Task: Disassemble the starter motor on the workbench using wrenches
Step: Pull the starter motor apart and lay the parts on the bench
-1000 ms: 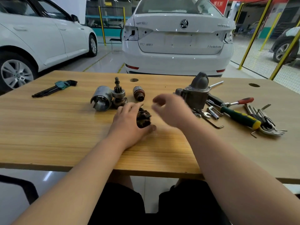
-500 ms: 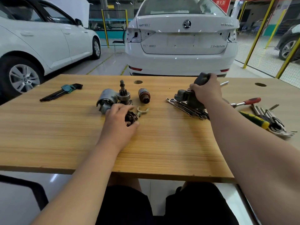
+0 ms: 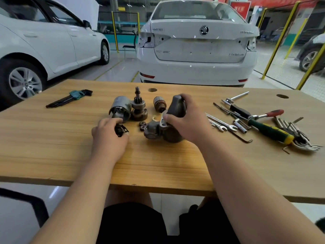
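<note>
My right hand [image 3: 186, 120] grips the grey starter housing [image 3: 159, 131] by its domed nose, standing it on the wooden workbench [image 3: 158, 164] at the middle. My left hand [image 3: 109, 136] holds a small black brush-holder part [image 3: 121, 130] against the bench. Behind them lie the silver motor casing [image 3: 120, 108], the pinion drive with its shaft upright [image 3: 139, 107], the copper-wound armature [image 3: 159, 104] and small planetary gears [image 3: 143, 125]. Open-ended wrenches [image 3: 222, 124] lie just right of my right hand.
A green-clipped hex key set [image 3: 70, 98] lies at the far left. Right of the wrenches sit a socket wrench [image 3: 237, 97], a red-handled ratchet [image 3: 269, 114], a green and yellow screwdriver [image 3: 270, 132] and a fan of loose keys [image 3: 302, 140]. White cars stand beyond the bench.
My right hand reached to the right, took the starter housing and brought it left to the middle of the bench. My left hand slid the black part leftward.
</note>
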Motion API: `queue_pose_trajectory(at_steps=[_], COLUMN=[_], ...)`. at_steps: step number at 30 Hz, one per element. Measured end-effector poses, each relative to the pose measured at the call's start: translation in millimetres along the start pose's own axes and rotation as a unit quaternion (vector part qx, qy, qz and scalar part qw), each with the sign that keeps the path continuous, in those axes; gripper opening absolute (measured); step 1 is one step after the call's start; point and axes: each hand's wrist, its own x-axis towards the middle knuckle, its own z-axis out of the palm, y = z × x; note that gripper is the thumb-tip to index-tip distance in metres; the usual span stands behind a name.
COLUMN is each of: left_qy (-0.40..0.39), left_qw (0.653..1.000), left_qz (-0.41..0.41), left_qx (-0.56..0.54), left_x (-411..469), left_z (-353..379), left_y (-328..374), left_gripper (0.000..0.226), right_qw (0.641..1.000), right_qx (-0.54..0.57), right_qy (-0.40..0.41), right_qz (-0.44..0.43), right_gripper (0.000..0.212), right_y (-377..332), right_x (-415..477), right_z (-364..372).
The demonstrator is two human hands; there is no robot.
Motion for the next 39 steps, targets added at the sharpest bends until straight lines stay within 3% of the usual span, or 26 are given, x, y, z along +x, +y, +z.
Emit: queue_pose_trajectory(at_steps=[4,10,13,15,16,18,20,22,28,34,39], left_qy=[0.044,0.121,0.202,0.24,0.217,0.068,-0.108,-0.208,-0.204,-0.215,-0.227], left_qw=[0.999,0.985,0.967,0.941,0.931,0.936,0.955,0.949,0.923,0.935,0.938], left_qz=[-0.003,0.125,0.132,0.216,0.276,0.334,0.274,0.232,0.291,0.252,0.244], left_qx=[0.002,-0.008,-0.079,-0.098,-0.094,-0.082,-0.039,0.042,0.148,0.131,0.094], left_x=[-4.9,-27.4,-43.4,-57.1,-64.2,-74.8,-75.8,-67.0,-44.2,-20.6,-4.5], left_z=[2.0,6.9,7.8,15.1,22.1,41.4,66.5,95.4,150.8,160.3,152.7], left_y=[5.3,31.0,53.7,77.6,91.1,121.7,151.4,175.0,199.9,186.6,177.8], left_gripper=[0.044,0.032,0.022,0.014,0.011,0.013,0.028,0.037,0.034,0.042,0.035], right_qw=[0.999,0.987,0.991,0.987,0.98,0.956,0.93,0.914,0.907,0.908,0.917], right_qx=[-0.036,-0.134,-0.059,-0.074,-0.123,-0.256,-0.331,-0.361,-0.365,-0.345,-0.327], right_qy=[0.001,-0.019,0.06,0.14,0.156,0.125,0.083,0.059,0.031,-0.014,-0.046], right_qz=[-0.019,-0.085,-0.099,-0.041,-0.002,0.074,0.139,0.176,0.207,0.236,0.223], right_gripper=[0.083,0.08,0.05,0.021,0.018,0.021,0.026,0.027,0.019,0.017,0.022], right_y=[-9.9,-17.2,4.2,33.1,47.9,76.6,95.6,105.7,113.9,120.8,121.5], right_x=[2.6,7.7,13.6,24.1,29.6,38.6,40.7,36.4,24.0,28.1,30.2], right_z=[24.2,24.0,-13.9,-45.3,-60.6,-87.4,-105.7,-116.6,-116.8,-121.4,-126.0])
